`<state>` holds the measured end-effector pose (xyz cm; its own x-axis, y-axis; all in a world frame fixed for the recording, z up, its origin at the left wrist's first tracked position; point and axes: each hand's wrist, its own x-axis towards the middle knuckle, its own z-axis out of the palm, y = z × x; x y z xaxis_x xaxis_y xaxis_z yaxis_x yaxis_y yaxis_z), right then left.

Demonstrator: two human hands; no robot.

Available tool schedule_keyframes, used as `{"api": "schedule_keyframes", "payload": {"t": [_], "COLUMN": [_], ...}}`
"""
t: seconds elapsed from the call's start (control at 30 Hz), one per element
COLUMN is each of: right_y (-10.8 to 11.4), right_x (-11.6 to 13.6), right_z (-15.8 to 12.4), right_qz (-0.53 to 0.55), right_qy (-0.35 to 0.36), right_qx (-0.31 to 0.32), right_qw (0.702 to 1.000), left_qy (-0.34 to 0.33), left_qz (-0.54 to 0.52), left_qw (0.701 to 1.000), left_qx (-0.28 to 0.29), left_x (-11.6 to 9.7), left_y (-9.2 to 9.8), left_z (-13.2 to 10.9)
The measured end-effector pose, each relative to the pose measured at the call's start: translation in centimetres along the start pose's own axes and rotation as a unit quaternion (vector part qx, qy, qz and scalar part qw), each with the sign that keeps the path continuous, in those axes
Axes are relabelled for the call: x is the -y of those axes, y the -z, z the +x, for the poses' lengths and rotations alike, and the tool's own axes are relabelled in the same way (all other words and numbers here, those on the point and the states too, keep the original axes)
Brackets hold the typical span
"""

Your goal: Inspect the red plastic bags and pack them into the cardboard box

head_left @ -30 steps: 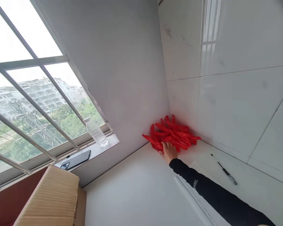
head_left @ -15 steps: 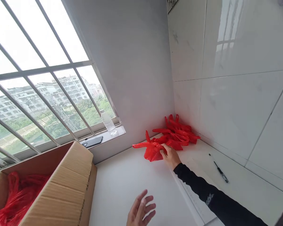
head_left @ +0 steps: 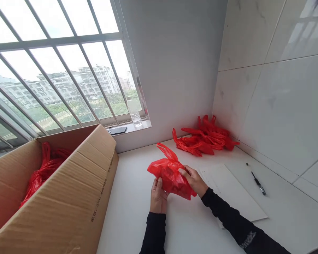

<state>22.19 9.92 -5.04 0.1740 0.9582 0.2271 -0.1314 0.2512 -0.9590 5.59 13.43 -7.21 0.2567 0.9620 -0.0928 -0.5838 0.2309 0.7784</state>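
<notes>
Both my hands hold one red plastic bag (head_left: 169, 173) just above the white counter. My left hand (head_left: 158, 197) grips its lower left side with the thumb on top. Over the bag's right side my right hand (head_left: 194, 180) is closed with fingers curled. The bag's handles stick up toward the window. A pile of more red bags (head_left: 205, 135) lies in the far corner against the tiled wall, well beyond my hands.
An open cardboard box (head_left: 76, 197) with red bags (head_left: 42, 169) inside stands on the left. A pen (head_left: 258, 183) and a white sheet (head_left: 233, 188) lie on the right. A water bottle (head_left: 134, 111) and a phone (head_left: 117, 130) sit on the window sill.
My right hand pulled one red bag off the corner pile and brought it toward me. My left hand came up and took hold of the bag too. The view tilted down.
</notes>
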Motion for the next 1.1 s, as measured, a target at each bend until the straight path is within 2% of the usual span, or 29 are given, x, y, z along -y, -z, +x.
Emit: {"api": "schedule_keyframes", "payload": {"t": [0.1,0.27,0.4,0.57,0.7,0.93,1.1], "right_y": [-0.3,0.0,0.8,1.1,1.2,1.3,1.5], "right_x": [-1.1,-2.5,-2.3,-1.8,-1.9,-1.6,-1.6], "right_z": [0.3,-0.2,-0.7,-0.9,-1.1,-1.1,-1.1], "right_qz": [0.038,0.076,0.116,0.113,0.106,0.109,0.117], "right_qy": [-0.013,-0.024,-0.024,-0.052,-0.072,-0.085,-0.088], "right_qx": [0.026,0.022,0.015,0.005,-0.018,-0.023,-0.028], "right_qw": [0.999,0.997,0.993,0.992,0.992,0.990,0.989], "left_qy": [0.001,0.013,0.023,0.040,0.046,0.028,0.013], "left_qz": [-0.004,0.015,0.052,0.074,0.044,0.034,0.030], "left_qw": [1.000,1.000,0.998,0.995,0.997,0.999,0.999], "left_qx": [0.005,0.021,0.041,0.054,0.032,-0.019,-0.017], "left_x": [-0.1,0.2,0.4,0.0,0.0,0.8,0.8], "left_y": [-0.1,-0.5,-0.8,-1.3,-1.5,-0.9,-0.8], "left_z": [0.3,0.4,0.2,-0.2,-0.3,0.1,0.2]}}
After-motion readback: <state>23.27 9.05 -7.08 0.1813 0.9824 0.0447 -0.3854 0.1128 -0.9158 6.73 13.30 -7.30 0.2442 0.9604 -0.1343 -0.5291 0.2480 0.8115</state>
